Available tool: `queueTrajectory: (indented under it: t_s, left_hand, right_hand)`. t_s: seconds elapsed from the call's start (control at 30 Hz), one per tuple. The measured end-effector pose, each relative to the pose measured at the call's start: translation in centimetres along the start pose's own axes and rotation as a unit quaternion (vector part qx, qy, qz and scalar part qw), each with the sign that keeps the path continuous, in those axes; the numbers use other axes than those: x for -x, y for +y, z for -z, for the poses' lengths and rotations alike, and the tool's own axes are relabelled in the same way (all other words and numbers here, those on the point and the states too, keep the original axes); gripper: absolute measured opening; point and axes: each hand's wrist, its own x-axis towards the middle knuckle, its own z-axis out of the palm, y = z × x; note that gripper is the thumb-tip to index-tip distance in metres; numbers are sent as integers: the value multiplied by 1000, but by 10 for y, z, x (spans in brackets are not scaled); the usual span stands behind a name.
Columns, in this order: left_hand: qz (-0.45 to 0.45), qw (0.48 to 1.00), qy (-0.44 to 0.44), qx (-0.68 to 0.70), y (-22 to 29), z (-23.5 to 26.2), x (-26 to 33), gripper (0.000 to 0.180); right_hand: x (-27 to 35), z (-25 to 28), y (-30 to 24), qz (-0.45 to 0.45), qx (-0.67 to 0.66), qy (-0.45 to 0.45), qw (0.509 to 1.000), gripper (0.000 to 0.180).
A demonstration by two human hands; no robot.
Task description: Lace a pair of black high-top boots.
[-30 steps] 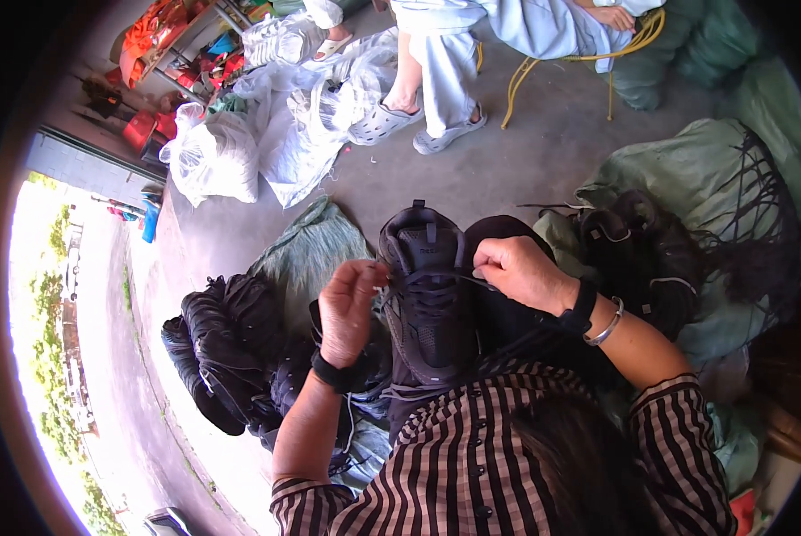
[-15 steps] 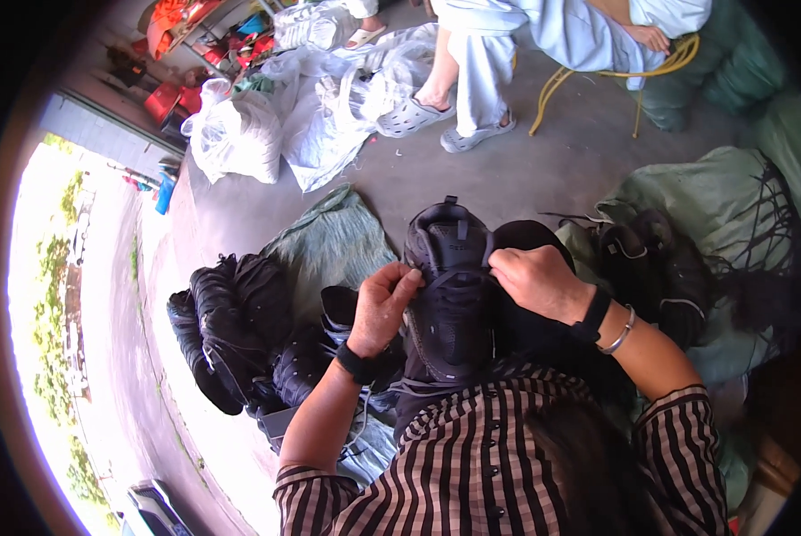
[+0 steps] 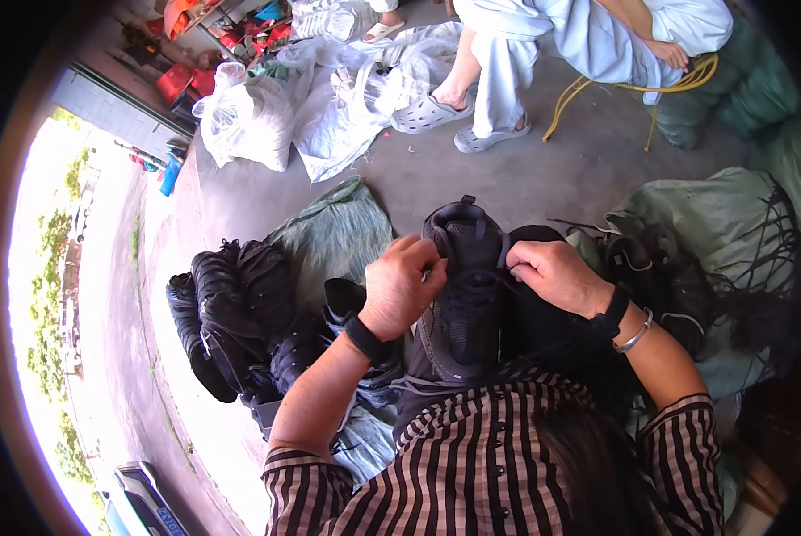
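Note:
A black lace-up shoe (image 3: 465,317) rests upright on my lap, its toe toward me and its heel loop pointing away. My left hand (image 3: 405,284) is closed in a pinch at the left side of the shoe's opening, on a dark shoelace that hardly stands out from the shoe. On the opposite side, my right hand (image 3: 561,275) is bent into a pinch beside the upper eyelets, with the shoelace (image 3: 497,275) running toward its fingertips. The tongue stands up between both hands. Behind my right hand lies a round black surface (image 3: 534,234), partly covered.
Several black shoes (image 3: 239,308) are heaped at the left on a green woven sheet (image 3: 342,223). More dark shoes (image 3: 655,259) lie at the right by a green sack (image 3: 731,196) with black laces. Ahead, a person in grey clogs (image 3: 492,137) sits on a yellow-framed chair (image 3: 557,105) near white bags (image 3: 248,125).
My left hand has turned, its back now more upward, and has shifted slightly right and away from me. My right hand has tilted its fingers downward. The shoe stays between them.

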Motion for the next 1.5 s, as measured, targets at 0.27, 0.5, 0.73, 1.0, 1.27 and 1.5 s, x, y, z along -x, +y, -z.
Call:
queueTrajectory:
  t_s: [0.27,0.5,0.73,1.0,1.27,1.5]
  left_hand:
    - [-180,972,-147,31,-4,35,-34,31]
    - [-372,885,-235,-152,-10,44,-60,21]
    - [-295,903,-245,-195,14,30,-56,20]
    - [-82,969,-201,-117,12,12,-59,21]
    - [-118,920,48,372,88,107,-76,13]
    - [-46,876,-53,478,117,127,-35,59]
  right_hand:
    - [-12,8,-12,212,265,23,940,6]
    - [-30,12,-31,166,270,-112,942,6]
    - [-43,3,-31,5,223,-166,960,11]
    - [-38,-11,-22,-16,144,-46,988,10]
    - [-66,63,-125,46,-372,27,927,9]
    - [-41,73,-162,236,-239,-10,942,10]
